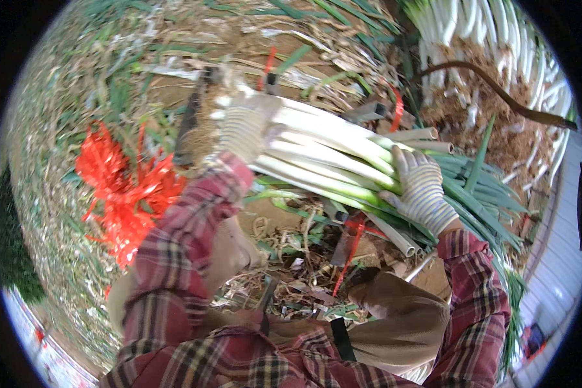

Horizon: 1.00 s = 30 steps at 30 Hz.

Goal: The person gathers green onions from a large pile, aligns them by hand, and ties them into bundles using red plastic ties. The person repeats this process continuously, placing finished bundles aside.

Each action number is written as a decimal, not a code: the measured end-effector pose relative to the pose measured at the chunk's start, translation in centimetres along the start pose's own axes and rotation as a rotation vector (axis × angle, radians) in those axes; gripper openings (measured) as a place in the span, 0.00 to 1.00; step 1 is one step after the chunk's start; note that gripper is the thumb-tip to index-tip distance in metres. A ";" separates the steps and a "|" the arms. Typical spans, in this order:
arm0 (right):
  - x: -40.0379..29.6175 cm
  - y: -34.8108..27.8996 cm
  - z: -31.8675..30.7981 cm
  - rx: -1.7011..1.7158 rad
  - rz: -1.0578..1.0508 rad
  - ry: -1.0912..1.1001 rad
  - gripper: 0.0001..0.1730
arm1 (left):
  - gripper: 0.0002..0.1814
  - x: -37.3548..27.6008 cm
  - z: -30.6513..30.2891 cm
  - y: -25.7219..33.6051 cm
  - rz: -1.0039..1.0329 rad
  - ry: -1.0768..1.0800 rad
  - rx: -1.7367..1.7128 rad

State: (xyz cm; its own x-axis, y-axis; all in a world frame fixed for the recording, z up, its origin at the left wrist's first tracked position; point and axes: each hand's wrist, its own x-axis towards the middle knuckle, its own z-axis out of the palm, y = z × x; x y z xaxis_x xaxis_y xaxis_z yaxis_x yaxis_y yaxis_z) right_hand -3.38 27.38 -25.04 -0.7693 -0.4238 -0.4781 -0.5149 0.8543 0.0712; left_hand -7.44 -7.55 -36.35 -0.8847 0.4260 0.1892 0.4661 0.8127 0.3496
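A bunch of long white-stemmed green onions (325,145) lies crosswise before me on a low metal frame (337,211) with pale tubes (393,235). My left hand (247,126), in a striped knit glove, presses over the white stems near the root ends; it is blurred and its fingertips are hidden. Brown roots (199,136) hang beside it, against a dark upright plate (192,109). My right hand (419,189), gloved alike, clasps the bunch where white turns to green leaf. Red plastic ties (351,257) show below the bunch, and another red tie (396,106) shows above it.
A heap of shredded red plastic twine (126,189) lies left of my forearm. More onions with soil-covered roots (485,63) are piled at upper right, a curved brown strap (494,87) across them. Trimmed leaves and peelings (77,97) cover the ground.
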 end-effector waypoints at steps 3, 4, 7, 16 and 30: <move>-1.0 0.7 1.6 -0.033 0.053 0.013 0.53 | 0.28 1.4 2.8 -0.1 0.054 -0.077 -0.097; -1.0 0.7 1.5 -0.061 0.075 -0.058 0.52 | 0.27 1.2 3.3 -0.2 0.067 -0.037 -0.083; -1.2 1.5 0.4 0.091 0.084 -0.153 0.49 | 0.22 1.0 4.8 -0.3 0.067 -0.065 -0.058; -27.9 10.7 3.7 0.921 1.068 0.898 0.16 | 0.24 0.8 4.6 -4.1 0.075 -0.064 -0.049; -26.5 0.6 21.2 0.872 1.260 -0.047 0.25 | 0.28 0.1 5.4 -7.0 -0.182 -0.236 0.138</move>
State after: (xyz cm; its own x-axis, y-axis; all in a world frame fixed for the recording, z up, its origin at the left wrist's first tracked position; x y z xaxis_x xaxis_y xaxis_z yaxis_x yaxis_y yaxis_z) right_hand 24.74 45.52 -30.84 -0.5010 0.6842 -0.5300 0.8309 0.5516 -0.0733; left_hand -10.79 -11.06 -43.75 -0.9379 0.3356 -0.0882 0.3090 0.9234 0.2275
